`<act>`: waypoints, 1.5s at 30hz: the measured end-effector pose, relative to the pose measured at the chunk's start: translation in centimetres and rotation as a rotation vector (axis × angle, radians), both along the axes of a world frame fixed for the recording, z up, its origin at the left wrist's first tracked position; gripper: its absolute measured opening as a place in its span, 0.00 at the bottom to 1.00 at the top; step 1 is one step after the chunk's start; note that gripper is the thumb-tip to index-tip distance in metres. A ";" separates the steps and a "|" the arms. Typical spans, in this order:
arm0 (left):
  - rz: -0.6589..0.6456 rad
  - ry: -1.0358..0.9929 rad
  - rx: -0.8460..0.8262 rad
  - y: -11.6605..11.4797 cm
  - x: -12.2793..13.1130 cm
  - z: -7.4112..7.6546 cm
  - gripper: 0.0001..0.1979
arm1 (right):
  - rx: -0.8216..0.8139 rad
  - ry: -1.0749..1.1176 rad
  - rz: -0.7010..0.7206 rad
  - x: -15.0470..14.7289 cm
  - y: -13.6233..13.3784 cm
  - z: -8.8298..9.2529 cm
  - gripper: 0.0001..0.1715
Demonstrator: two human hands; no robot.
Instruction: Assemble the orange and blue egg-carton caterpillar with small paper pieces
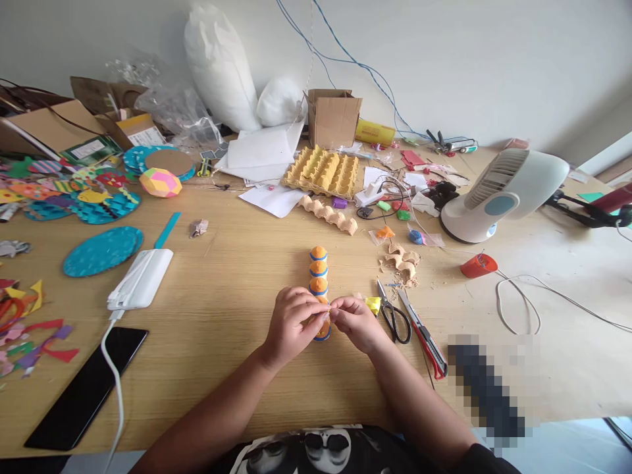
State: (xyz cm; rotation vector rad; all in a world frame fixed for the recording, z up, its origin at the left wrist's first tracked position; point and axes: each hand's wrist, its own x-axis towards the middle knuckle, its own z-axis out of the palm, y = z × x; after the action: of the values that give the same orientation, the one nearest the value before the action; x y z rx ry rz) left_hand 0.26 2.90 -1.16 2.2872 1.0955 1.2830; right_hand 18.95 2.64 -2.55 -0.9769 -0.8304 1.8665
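Note:
A row of orange domes with blue rims point(318, 270), cut from egg carton, lies on the wooden table point(232, 289) in front of me. My left hand point(292, 322) and my right hand point(356, 322) meet over the near end of this row, fingers pinched together on its nearest piece. What lies between the fingertips is too small to make out. A small yellow lump point(373, 304) sits just right of my right hand.
Scissors point(394, 316) and a red utility knife point(423, 334) lie right of my hands. A white power bank point(142, 278) and black phone point(86, 385) are at left. A white fan point(503, 191), yellow egg tray point(322, 171), paper crafts point(103, 250) and boxes fill the back.

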 end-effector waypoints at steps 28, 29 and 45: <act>0.159 -0.089 -0.162 1.0 -0.9 -1.0 0.07 | 0.178 -0.311 -0.038 0.3 0.4 -0.7 0.14; 0.153 -0.083 -0.176 1.1 -0.9 -1.0 0.06 | 0.182 -0.330 -0.028 0.3 0.5 -0.8 0.14; 0.064 0.032 -0.168 0.6 0.0 -0.8 0.02 | 0.208 -0.373 -0.045 -0.1 0.5 -1.3 0.15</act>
State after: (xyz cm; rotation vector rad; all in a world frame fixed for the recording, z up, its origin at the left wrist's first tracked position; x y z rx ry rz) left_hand 0.25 3.47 -1.94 2.1723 1.2466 1.1342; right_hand 18.90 3.13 -3.83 -1.2173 -1.1859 1.5432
